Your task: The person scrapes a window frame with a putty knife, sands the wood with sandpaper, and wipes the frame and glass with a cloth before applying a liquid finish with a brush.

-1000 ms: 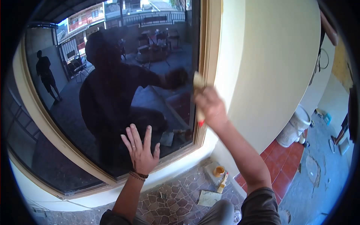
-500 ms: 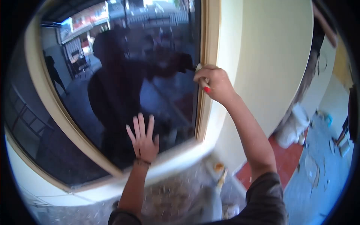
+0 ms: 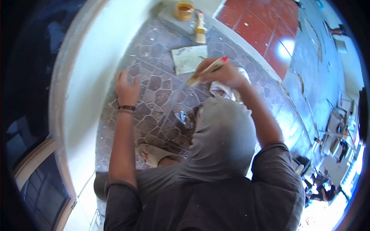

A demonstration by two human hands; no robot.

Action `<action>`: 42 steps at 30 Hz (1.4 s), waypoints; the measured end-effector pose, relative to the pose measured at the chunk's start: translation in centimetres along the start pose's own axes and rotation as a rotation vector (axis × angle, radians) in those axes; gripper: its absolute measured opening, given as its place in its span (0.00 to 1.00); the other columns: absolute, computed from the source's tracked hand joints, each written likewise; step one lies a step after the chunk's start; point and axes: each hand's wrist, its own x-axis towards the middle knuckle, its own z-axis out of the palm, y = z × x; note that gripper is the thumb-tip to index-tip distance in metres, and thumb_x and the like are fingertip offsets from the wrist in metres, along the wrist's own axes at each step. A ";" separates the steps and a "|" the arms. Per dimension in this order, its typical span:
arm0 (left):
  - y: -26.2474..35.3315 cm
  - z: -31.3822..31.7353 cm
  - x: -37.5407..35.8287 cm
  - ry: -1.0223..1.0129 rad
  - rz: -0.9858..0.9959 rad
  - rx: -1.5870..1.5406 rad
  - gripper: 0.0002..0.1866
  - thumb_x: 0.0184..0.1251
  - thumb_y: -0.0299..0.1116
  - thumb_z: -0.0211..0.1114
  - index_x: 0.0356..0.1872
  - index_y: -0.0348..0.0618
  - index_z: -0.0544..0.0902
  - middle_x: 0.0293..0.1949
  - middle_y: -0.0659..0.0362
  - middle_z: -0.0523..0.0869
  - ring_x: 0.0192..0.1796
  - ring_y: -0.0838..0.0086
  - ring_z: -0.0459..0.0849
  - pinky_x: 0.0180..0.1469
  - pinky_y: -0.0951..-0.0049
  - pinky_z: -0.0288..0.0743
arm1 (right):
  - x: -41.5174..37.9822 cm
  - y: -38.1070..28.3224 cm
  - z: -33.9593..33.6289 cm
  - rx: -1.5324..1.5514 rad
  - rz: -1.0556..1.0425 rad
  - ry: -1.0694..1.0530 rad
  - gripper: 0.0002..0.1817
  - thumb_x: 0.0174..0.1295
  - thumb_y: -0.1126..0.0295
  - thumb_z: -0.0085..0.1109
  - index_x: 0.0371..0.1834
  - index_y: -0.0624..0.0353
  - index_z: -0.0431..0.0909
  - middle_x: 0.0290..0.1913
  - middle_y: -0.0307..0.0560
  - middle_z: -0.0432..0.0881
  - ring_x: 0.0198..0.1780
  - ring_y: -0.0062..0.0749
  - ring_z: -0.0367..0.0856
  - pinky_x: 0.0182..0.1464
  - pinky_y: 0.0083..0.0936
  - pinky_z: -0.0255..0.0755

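Note:
My right hand (image 3: 221,75) is closed around a paintbrush (image 3: 204,72), its pale bristles pointing down-left and its red-tipped handle end up-right. Just beyond it on the stone-patterned floor lies a pale flat sheet (image 3: 184,60). My left hand (image 3: 128,87) hovers beside the white wall, holding nothing, thumb apart from its slightly curled fingers. Farther off, a jar (image 3: 184,11) of amber liquid stands on a grey slab (image 3: 169,17). A second paintbrush (image 3: 200,30) with a red handle tip rests at the slab's edge.
The white wall (image 3: 96,57) and dark window (image 3: 27,77) run along my left. My bent grey-clad knee (image 3: 225,134) is close below my right hand. A crumpled clear wrapper (image 3: 184,118) lies on the floor. Red tiles (image 3: 258,30) and a blue-grey floor extend to the right.
My view has swung from the window down to the floor. My right hand has left the window frame with the paintbrush still in it. My left hand has come off the glass.

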 end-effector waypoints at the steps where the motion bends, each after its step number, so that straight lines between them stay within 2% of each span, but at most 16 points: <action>1: -1.6 1.3 -1.9 -0.043 -0.017 0.092 0.23 0.55 0.34 0.72 0.53 0.40 0.80 0.58 0.43 0.78 0.62 0.51 0.75 0.64 0.55 0.69 | -0.2 3.4 1.2 0.051 0.004 -0.051 0.15 0.56 0.72 0.72 0.46 0.62 0.84 0.40 0.43 0.87 0.42 0.23 0.84 0.46 0.23 0.79; 4: -4.7 2.6 -6.6 -0.146 -0.251 0.300 0.35 0.57 0.47 0.72 0.64 0.43 0.74 0.70 0.39 0.65 0.73 0.47 0.62 0.71 0.47 0.59 | -0.9 9.4 6.5 0.161 0.179 0.111 0.17 0.51 0.68 0.74 0.42 0.65 0.85 0.37 0.48 0.87 0.38 0.31 0.86 0.43 0.27 0.79; 9: -7.0 2.7 -9.7 -0.245 -0.459 0.325 0.44 0.62 0.57 0.65 0.75 0.47 0.60 0.76 0.40 0.54 0.80 0.50 0.49 0.74 0.38 0.47 | 0.3 10.5 8.0 0.034 0.256 0.161 0.20 0.50 0.63 0.74 0.42 0.66 0.84 0.35 0.51 0.87 0.38 0.37 0.87 0.45 0.30 0.78; 10: -6.8 3.1 -10.0 -0.323 -0.420 0.323 0.44 0.62 0.57 0.65 0.75 0.47 0.60 0.76 0.40 0.54 0.79 0.50 0.50 0.74 0.38 0.47 | 0.4 10.2 7.7 -0.046 0.299 0.145 0.21 0.51 0.62 0.73 0.43 0.66 0.84 0.35 0.53 0.87 0.39 0.38 0.87 0.45 0.31 0.78; 13: -5.5 5.6 -11.1 -0.373 -0.279 0.230 0.42 0.61 0.56 0.65 0.73 0.46 0.65 0.76 0.41 0.55 0.78 0.48 0.52 0.75 0.40 0.45 | -3.3 9.6 4.4 -0.355 0.040 0.606 0.20 0.55 0.62 0.69 0.49 0.59 0.83 0.38 0.54 0.88 0.39 0.45 0.87 0.44 0.39 0.79; 14: -3.9 6.4 -11.2 -0.379 -0.224 0.285 0.40 0.61 0.54 0.65 0.71 0.45 0.68 0.76 0.41 0.56 0.78 0.47 0.53 0.75 0.41 0.44 | -4.7 7.6 2.3 -0.142 0.304 0.638 0.17 0.56 0.66 0.67 0.49 0.60 0.84 0.38 0.51 0.87 0.41 0.37 0.86 0.45 0.33 0.78; 15: -1.6 7.2 -11.3 -0.385 -0.170 0.346 0.38 0.61 0.53 0.65 0.69 0.45 0.70 0.76 0.41 0.56 0.77 0.46 0.54 0.76 0.41 0.43 | -5.7 11.7 0.1 -0.476 0.025 0.813 0.21 0.56 0.57 0.67 0.50 0.57 0.82 0.45 0.54 0.85 0.47 0.49 0.84 0.51 0.44 0.76; 17: 2.9 8.5 -11.6 -0.370 -0.208 0.309 0.34 0.62 0.50 0.63 0.67 0.44 0.73 0.75 0.40 0.57 0.77 0.44 0.54 0.76 0.42 0.44 | -7.7 12.4 -1.8 -0.876 0.149 0.740 0.23 0.55 0.56 0.68 0.49 0.58 0.82 0.49 0.56 0.84 0.49 0.51 0.83 0.53 0.44 0.75; 23: 7.9 11.8 -11.4 -0.253 0.024 0.109 0.31 0.64 0.46 0.63 0.65 0.41 0.74 0.76 0.40 0.54 0.78 0.46 0.50 0.76 0.41 0.41 | -8.8 12.6 -1.6 -0.680 0.216 0.540 0.22 0.54 0.57 0.68 0.46 0.61 0.83 0.43 0.56 0.85 0.46 0.53 0.84 0.50 0.44 0.75; 25: 8.3 12.2 -10.0 -0.273 0.038 0.084 0.30 0.63 0.46 0.64 0.64 0.40 0.75 0.77 0.40 0.53 0.78 0.46 0.49 0.76 0.42 0.41 | -10.0 11.4 -2.2 -0.435 0.315 0.681 0.20 0.54 0.59 0.67 0.45 0.62 0.84 0.40 0.55 0.85 0.44 0.54 0.84 0.49 0.44 0.76; 30: 8.8 13.9 -9.0 -0.377 0.144 0.234 0.32 0.63 0.43 0.65 0.67 0.40 0.71 0.78 0.44 0.48 0.80 0.49 0.44 0.77 0.42 0.35 | -11.3 16.1 -7.1 -0.752 0.315 0.901 0.20 0.55 0.60 0.68 0.48 0.61 0.83 0.44 0.55 0.84 0.47 0.53 0.82 0.50 0.43 0.75; 33: 9.2 14.4 -10.1 -0.344 0.123 0.211 0.31 0.62 0.39 0.66 0.66 0.40 0.72 0.77 0.44 0.52 0.80 0.49 0.46 0.77 0.44 0.38 | -10.9 18.3 -7.0 -0.986 0.333 0.889 0.22 0.56 0.57 0.69 0.50 0.58 0.82 0.48 0.54 0.81 0.52 0.51 0.79 0.54 0.43 0.72; 34: 9.2 14.2 -10.3 -0.346 0.115 0.217 0.31 0.62 0.39 0.66 0.66 0.40 0.72 0.77 0.44 0.52 0.80 0.49 0.46 0.77 0.44 0.38 | -10.0 18.1 -5.7 -1.011 0.186 0.932 0.23 0.56 0.56 0.69 0.50 0.57 0.81 0.48 0.53 0.81 0.54 0.51 0.77 0.56 0.43 0.71; 36: 9.7 13.5 -10.5 -0.363 0.157 0.244 0.30 0.61 0.37 0.67 0.64 0.39 0.72 0.68 0.45 0.67 0.73 0.52 0.61 0.73 0.49 0.51 | -8.5 17.6 -2.8 -0.992 0.032 0.911 0.26 0.56 0.53 0.69 0.54 0.55 0.79 0.52 0.53 0.79 0.57 0.52 0.74 0.58 0.45 0.68; 38: 10.0 13.3 -10.9 -0.381 0.076 0.188 0.30 0.59 0.35 0.68 0.63 0.40 0.72 0.61 0.48 0.71 0.67 0.55 0.66 0.66 0.51 0.56 | -7.3 16.6 0.0 -1.068 0.099 0.800 0.36 0.56 0.50 0.69 0.65 0.51 0.71 0.61 0.57 0.71 0.62 0.54 0.69 0.62 0.53 0.62; 42: 10.0 13.3 -10.9 -0.339 -0.061 0.123 0.28 0.56 0.32 0.70 0.59 0.42 0.73 0.45 0.54 0.76 0.53 0.58 0.74 0.53 0.56 0.66 | -6.4 17.3 0.3 -0.957 0.146 0.789 0.34 0.58 0.53 0.67 0.66 0.52 0.69 0.60 0.61 0.71 0.61 0.58 0.71 0.60 0.54 0.65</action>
